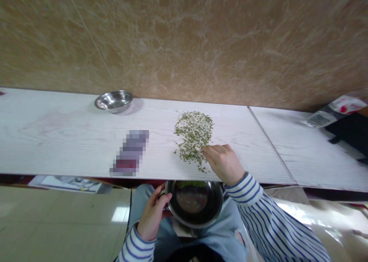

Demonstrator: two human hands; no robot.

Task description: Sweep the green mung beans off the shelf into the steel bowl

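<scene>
- Green grains [192,129] on tbl [161,139], just beyond pot [211,216], long axis away from it
- R hand [222,162] nearer, grains L; fingers bunched, can't tell if shut/holding any
- L hand [153,212] grips pot's L side

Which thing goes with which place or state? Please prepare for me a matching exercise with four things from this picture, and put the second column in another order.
Column 1
1. Left hand
2. Right hand
3. Small metal bowl
4. Large metal container

Column 2
A. With its fingertips at the scattered green grains
B. Over the person's legs, with green grains inside
C. Gripping a vessel by its side
D. On the white table, close to the brown wall

Pairs: 1-C, 2-A, 3-D, 4-B
</scene>
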